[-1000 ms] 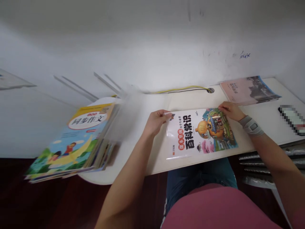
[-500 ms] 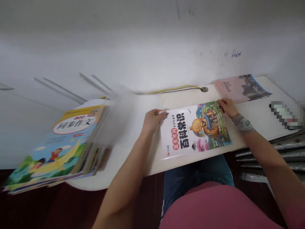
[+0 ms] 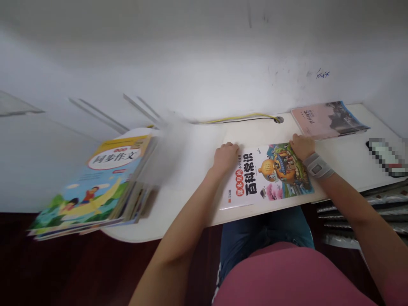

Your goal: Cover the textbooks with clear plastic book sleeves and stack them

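Note:
A children's book (image 3: 269,174) with a white cover, bold black characters and a cartoon gourd house lies near the front edge of the white tabletop. My left hand (image 3: 225,156) is closed at its upper left corner, fingers curled over the far edge. At the upper right corner my right hand (image 3: 302,147), with a grey band (image 3: 318,165) on its wrist, grips the cover's edge. The undersides of both hands and the fingertips on the book are partly hidden.
To the left stands a stack of books (image 3: 95,187), blue and yellow on top, overhanging the rounded tabletop (image 3: 137,231). A pink book (image 3: 328,120) lies at the back right, near a phone (image 3: 385,155). A yellow cable (image 3: 242,117) runs along the wall into a hole.
My left hand has shifted right along the book's far edge, its fingers curling more. My right hand has closed further over the other corner. The view has swung slightly left.

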A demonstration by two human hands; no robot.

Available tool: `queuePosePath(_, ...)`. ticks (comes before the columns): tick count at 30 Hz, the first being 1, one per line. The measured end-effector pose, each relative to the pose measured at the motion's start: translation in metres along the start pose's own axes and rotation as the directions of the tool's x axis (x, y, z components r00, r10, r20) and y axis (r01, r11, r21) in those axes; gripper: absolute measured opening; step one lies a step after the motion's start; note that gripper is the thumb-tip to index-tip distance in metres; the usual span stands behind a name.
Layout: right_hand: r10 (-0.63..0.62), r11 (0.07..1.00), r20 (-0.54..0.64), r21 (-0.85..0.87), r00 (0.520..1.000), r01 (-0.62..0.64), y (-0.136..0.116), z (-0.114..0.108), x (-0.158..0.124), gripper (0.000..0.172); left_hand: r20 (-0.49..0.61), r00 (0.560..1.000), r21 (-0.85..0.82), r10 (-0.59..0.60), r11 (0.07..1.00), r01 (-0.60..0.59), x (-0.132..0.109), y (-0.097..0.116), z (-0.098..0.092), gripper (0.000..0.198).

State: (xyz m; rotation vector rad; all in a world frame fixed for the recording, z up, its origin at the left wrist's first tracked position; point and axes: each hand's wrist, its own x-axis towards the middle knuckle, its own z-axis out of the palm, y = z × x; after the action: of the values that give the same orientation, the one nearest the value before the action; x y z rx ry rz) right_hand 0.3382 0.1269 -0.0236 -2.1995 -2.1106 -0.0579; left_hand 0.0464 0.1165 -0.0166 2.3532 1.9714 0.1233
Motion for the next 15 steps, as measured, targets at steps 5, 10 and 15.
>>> queuePosePath(5,-0.456,0.889,-0.094,-0.085,0.885,0.449,-0.010,0.003,-0.011,0.033,-0.011,1.000,-0.031,-0.010,0.999,0.010,0.004,0.003,0.006,0.031)
queuePosePath(10,-0.507,0.860,-0.102,-0.005,0.856,0.509,0.003,0.024,-0.010,0.040,-0.043,0.998,-0.043,-0.040,0.998,0.038,0.006,0.000,0.010,0.037)
queuePosePath(15,-0.471,0.881,-0.132,-0.011,0.872,0.474,0.006,0.033,-0.013,0.044,-0.060,0.993,-0.206,-0.103,0.975,0.089,0.010,-0.005,0.011,0.035)
